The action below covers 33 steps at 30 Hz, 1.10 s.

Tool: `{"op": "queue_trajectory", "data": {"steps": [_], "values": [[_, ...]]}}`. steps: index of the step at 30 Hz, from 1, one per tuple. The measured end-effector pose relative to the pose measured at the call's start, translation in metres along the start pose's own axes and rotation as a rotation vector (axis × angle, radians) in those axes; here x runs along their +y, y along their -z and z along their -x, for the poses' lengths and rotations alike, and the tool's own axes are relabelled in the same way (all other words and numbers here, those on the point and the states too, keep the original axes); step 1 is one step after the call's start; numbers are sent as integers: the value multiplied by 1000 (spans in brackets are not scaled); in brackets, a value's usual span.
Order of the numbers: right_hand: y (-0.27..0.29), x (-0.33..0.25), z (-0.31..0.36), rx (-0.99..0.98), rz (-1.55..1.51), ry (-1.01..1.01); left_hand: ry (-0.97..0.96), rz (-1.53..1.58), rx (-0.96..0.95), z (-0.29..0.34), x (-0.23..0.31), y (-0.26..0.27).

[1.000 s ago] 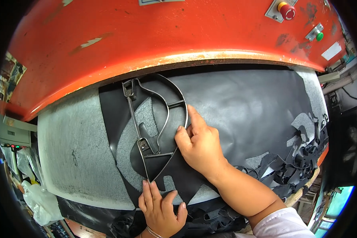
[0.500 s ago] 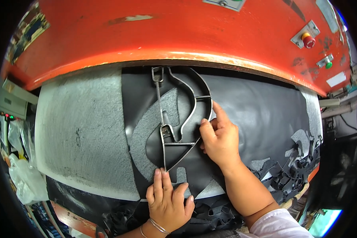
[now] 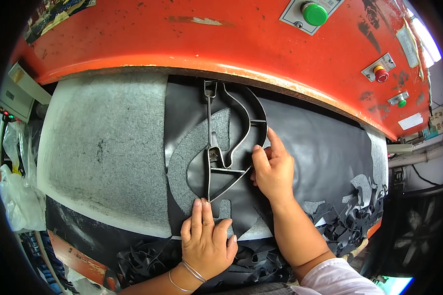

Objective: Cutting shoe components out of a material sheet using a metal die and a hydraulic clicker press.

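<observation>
A metal cutting die (image 3: 227, 170), a curved strip-steel outline with cross braces, lies on a black leather-like sheet (image 3: 325, 135). Its far end comes close to the red machine's lower edge. My right hand (image 3: 274, 169) grips the die's right side, thumb on the rim, index finger stretched along the outer edge, other fingers curled partly out of sight. At the die's near tip, my left hand (image 3: 205, 236) rests with fingers extended, two fingertips touching or almost touching the metal. Left of the die, a curved cut-out in the sheet bares the grey pad (image 3: 103, 147) beneath.
A red machine body (image 3: 147, 42) spans the far side, carrying a large green button (image 3: 314, 14), a red knob (image 3: 380, 73) and a small green button (image 3: 401, 103). Black scraps (image 3: 347, 216) pile along the near right edge. Clear plastic bags (image 3: 17, 196) hang at left.
The view has shifted and turned slightly, bringing the large green button into sight. Both hands and the die keep nearly the same place on the sheet.
</observation>
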State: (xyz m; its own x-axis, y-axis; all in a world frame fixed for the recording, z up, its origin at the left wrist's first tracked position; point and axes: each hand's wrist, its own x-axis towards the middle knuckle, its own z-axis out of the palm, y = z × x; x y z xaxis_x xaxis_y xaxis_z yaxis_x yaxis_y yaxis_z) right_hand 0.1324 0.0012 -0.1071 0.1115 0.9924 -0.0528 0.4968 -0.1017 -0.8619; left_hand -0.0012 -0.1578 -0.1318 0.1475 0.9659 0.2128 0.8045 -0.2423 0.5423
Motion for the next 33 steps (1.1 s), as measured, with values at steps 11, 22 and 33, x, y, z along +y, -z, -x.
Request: {"op": "queue_trajectory", "data": {"steps": [11,22,33], "values": [[-1,-3,-2,-10,-12,-15,10,7,-32,-2,1,3],[-4,3,-9,4,76,37,-27,-30,-2,-1,-1,0],[255,-14,-6,957,-407,835,-112,384,335,-35,18,66]]}}
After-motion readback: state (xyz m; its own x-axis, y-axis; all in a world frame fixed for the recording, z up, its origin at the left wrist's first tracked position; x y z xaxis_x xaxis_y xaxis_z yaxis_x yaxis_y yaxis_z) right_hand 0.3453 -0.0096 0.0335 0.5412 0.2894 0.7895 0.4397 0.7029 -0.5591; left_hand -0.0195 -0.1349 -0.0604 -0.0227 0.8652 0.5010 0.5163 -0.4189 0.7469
